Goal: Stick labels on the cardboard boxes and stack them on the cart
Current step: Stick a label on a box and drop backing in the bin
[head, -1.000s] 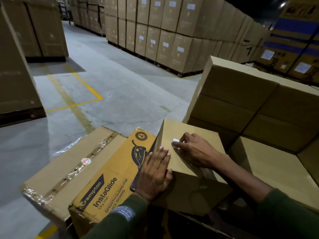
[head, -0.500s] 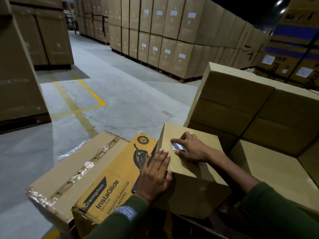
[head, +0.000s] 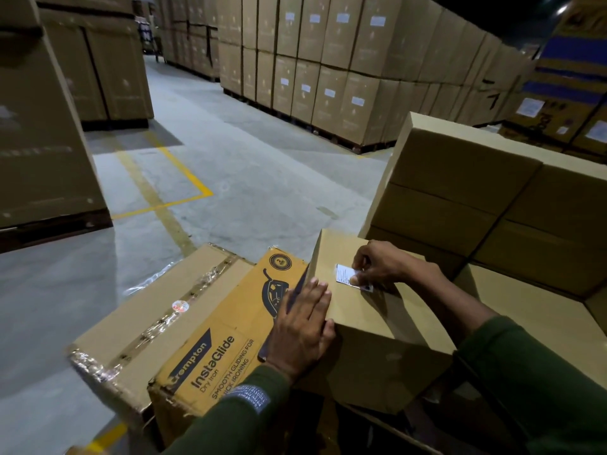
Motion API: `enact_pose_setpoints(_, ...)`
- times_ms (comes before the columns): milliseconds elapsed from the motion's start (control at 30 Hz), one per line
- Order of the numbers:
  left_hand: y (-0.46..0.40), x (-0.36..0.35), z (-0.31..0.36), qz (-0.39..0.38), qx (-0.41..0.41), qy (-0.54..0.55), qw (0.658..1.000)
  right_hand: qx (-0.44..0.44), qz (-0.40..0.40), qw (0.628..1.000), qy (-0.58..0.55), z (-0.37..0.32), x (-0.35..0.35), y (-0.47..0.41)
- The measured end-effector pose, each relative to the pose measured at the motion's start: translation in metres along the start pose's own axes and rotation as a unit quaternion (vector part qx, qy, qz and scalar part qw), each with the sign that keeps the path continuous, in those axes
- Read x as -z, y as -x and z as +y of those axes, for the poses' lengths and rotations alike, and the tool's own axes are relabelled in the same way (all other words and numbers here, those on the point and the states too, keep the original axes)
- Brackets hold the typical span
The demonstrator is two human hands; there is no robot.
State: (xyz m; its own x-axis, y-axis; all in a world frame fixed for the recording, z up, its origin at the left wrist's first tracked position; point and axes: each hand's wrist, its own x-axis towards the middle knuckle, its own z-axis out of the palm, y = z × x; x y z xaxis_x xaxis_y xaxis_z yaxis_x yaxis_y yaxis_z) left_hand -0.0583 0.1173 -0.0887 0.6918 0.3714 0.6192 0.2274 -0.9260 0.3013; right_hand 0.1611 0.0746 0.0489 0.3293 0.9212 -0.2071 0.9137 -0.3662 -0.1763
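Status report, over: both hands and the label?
Left hand flat on plain brown cardboard box. Right hand fingers on small white label on box top. Nothing in the way.

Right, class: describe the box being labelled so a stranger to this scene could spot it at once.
Start at the tall stack of plain brown cardboard boxes on the right. Against its near side sits a smaller plain brown cardboard box, under both hands. Unlike the yellow printed InstaGlide box on its left, it carries a small white label under the right hand; the left hand steadies it.

Head view — forward, downward, close above hands point(head: 305, 326)
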Motion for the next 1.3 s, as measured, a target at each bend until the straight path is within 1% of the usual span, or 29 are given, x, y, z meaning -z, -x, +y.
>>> enact_pose_setpoints(200,0.000,-0.003,0.000,0.022,-0.004,-0.001,1.000,-0.006,-0.051,0.999,0.013,-0.003,0.008,-0.005)
enact_pose_setpoints(367,0.000,-0.005,0.000,0.043,-0.011,-0.001,0.999,-0.013,-0.041,0.999,0.010,-0.001,0.004,-0.007)
enact_pose_setpoints(567,0.001,-0.005,0.000,0.052,-0.009,-0.001,0.999,-0.006,-0.063,0.998,0.026,-0.007,0.007,-0.012)
enact_pose_setpoints(767,0.000,-0.003,0.003,0.052,-0.010,-0.005,0.999,-0.015,-0.095,0.995,0.015,-0.006,0.007,-0.015)
enact_pose_setpoints(933,0.000,-0.004,0.002,0.042,-0.004,-0.005,0.999,-0.022,-0.092,0.996,-0.002,-0.007,0.009,-0.011)
enact_pose_setpoints(1067,0.000,-0.003,0.003,0.039,0.000,-0.003,0.999,-0.025,-0.070,0.997,-0.007,-0.005,0.007,-0.008)
enact_pose_setpoints(1167,0.000,-0.002,0.004,0.033,0.002,-0.007,0.999,-0.034,-0.027,0.999,-0.029,-0.001,0.004,-0.002)
enact_pose_setpoints(1233,0.000,-0.002,0.004,0.031,0.002,-0.007,0.999,-0.030,0.017,0.998,-0.048,0.003,0.004,0.006)
enact_pose_setpoints(1267,0.000,-0.002,0.003,0.031,0.002,-0.007,0.999,-0.025,0.052,0.995,-0.085,0.005,0.004,0.010)
enact_pose_setpoints(1300,0.001,-0.003,0.003,0.032,0.003,-0.006,0.999,-0.023,0.088,0.984,-0.152,0.009,0.001,0.016)
